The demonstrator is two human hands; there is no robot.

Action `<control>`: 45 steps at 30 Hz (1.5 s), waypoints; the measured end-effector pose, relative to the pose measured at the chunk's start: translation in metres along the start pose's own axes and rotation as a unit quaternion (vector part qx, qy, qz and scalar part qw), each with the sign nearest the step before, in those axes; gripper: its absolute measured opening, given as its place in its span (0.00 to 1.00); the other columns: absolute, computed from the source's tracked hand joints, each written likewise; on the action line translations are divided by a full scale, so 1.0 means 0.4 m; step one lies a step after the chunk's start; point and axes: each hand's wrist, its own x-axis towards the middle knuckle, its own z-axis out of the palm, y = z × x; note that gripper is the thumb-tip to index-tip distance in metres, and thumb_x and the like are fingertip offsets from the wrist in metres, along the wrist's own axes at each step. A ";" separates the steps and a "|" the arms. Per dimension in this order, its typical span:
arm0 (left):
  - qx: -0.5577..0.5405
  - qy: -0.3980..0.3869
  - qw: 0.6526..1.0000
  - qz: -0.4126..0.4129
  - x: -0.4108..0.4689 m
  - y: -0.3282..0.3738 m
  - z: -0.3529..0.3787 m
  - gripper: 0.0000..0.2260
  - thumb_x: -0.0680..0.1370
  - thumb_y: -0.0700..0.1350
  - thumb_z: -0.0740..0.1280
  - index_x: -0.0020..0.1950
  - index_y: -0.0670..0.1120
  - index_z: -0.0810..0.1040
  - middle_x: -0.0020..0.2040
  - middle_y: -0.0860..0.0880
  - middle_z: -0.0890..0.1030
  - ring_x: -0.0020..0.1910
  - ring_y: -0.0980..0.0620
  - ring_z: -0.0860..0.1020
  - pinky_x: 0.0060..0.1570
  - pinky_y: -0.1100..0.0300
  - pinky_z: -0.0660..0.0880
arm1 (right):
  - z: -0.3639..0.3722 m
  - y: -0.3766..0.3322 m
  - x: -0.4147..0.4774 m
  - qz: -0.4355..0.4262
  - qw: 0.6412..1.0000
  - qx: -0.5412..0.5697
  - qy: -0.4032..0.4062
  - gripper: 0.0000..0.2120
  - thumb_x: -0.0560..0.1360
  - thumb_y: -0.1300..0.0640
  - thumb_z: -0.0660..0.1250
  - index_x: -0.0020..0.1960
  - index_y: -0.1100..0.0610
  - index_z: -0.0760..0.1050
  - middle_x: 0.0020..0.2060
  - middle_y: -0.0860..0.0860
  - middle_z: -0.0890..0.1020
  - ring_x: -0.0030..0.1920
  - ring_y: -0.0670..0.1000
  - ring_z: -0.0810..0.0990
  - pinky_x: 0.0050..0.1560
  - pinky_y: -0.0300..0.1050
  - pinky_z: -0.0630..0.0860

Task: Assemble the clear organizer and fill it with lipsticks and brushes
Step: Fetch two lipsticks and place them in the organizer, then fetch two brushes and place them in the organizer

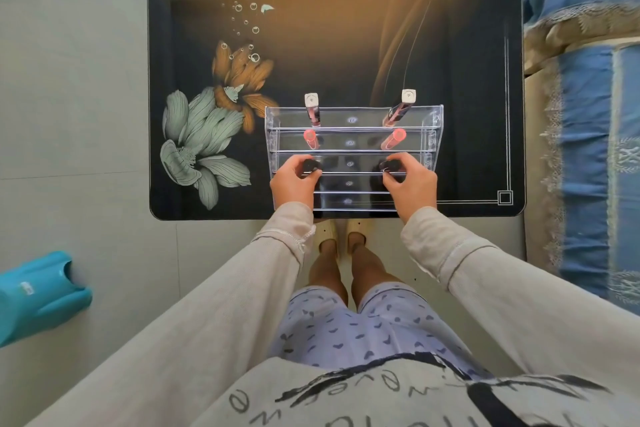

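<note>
A clear tiered organizer (pixel 353 130) stands at the near edge of the dark flower-printed table (pixel 329 45). Its back row holds two white-capped lip glosses, one at the left (pixel 312 107) and one at the right (pixel 401 107). The second row holds two pink tubes, left (pixel 310 139) and right (pixel 393 139). My left hand (pixel 294 180) pinches a black lipstick (pixel 311 165) over the third row's left end. My right hand (pixel 410 182) pinches another black lipstick (pixel 389 165) over the same row's right end. No brushes are in view.
A teal plastic object (pixel 38 291) sits on the grey floor at the left. A blue patterned sofa or bed cover (pixel 588 114) runs along the table's right side. My legs and slippers (pixel 343 236) stand just under the table's near edge.
</note>
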 end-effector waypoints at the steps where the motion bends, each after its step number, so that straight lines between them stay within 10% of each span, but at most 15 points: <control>1: 0.012 -0.008 1.000 0.001 0.003 0.001 0.000 0.12 0.73 0.38 0.70 0.56 0.42 0.79 0.55 0.43 0.82 0.56 0.47 0.79 0.61 0.55 0.73 | 0.000 -0.001 0.003 0.002 1.000 -0.004 -0.002 0.12 0.73 0.62 0.68 0.57 0.59 0.76 0.52 0.57 0.83 0.54 0.56 0.81 0.59 0.48 0.75; 31: 0.124 -0.018 0.984 0.129 -0.004 -0.049 -0.066 0.12 0.74 0.37 0.68 0.57 0.40 0.77 0.55 0.42 0.80 0.53 0.47 0.79 0.54 0.59 0.75 | -0.031 0.036 -0.041 -0.019 0.999 -0.042 0.024 0.16 0.73 0.63 0.67 0.60 0.60 0.73 0.58 0.57 0.78 0.58 0.55 0.77 0.61 0.47 0.73; 36: 0.194 -0.080 0.977 0.034 -0.022 -0.157 -0.146 0.07 0.75 0.37 0.64 0.49 0.40 0.80 0.47 0.40 0.83 0.47 0.44 0.79 0.47 0.64 0.69 | -0.064 0.130 -0.126 0.071 0.992 -0.097 -0.025 0.08 0.73 0.64 0.65 0.51 0.62 0.78 0.47 0.59 0.82 0.42 0.51 0.75 0.47 0.40 0.70; 45: 0.332 -0.232 0.907 -0.115 -0.114 -0.326 -0.272 0.11 0.77 0.38 0.60 0.56 0.40 0.78 0.53 0.40 0.82 0.56 0.42 0.79 0.54 0.58 0.74 | -0.071 0.249 -0.248 0.274 0.929 -0.129 -0.212 0.07 0.75 0.65 0.61 0.50 0.64 0.77 0.44 0.58 0.77 0.42 0.52 0.73 0.48 0.45 0.72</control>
